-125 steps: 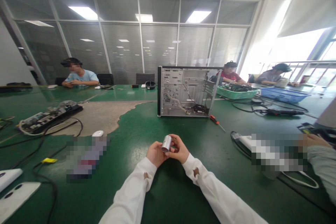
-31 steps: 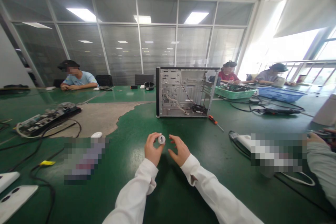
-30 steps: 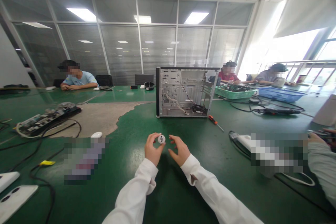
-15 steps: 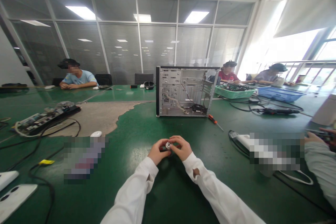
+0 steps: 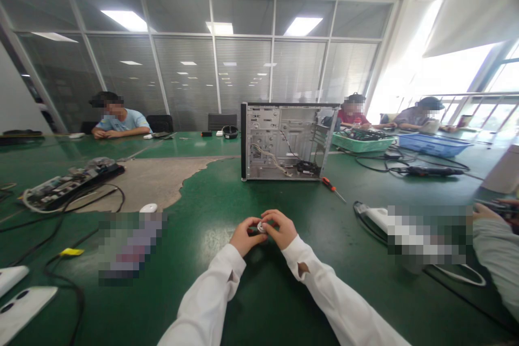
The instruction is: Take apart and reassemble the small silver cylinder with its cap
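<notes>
Both my hands meet above the green table, holding one small round white-and-grey object (image 5: 260,226) between them. My left hand (image 5: 244,237) pinches it from the left with thumb and fingers. From the right, my right hand (image 5: 281,228) closes thumb and fingertips on it. Its exact kind is too small to make out, and the fingertips cover part of it. Beyond the hands stands an open computer case (image 5: 290,140), its inside facing me, with loose cables within. An orange-handled screwdriver (image 5: 333,189) lies by the case's lower right corner.
Left lies a power strip with cables (image 5: 73,181) beside a torn patch of table covering (image 5: 154,173). A white power strip (image 5: 375,217) is at right. Green (image 5: 360,143) and blue baskets (image 5: 432,145) stand behind. Another person's hand (image 5: 486,213) works at the right edge; others sit across.
The small round object has turned slightly between my fingers, showing more of its white side. My left hand has shifted a little to the right. All else stays in place.
</notes>
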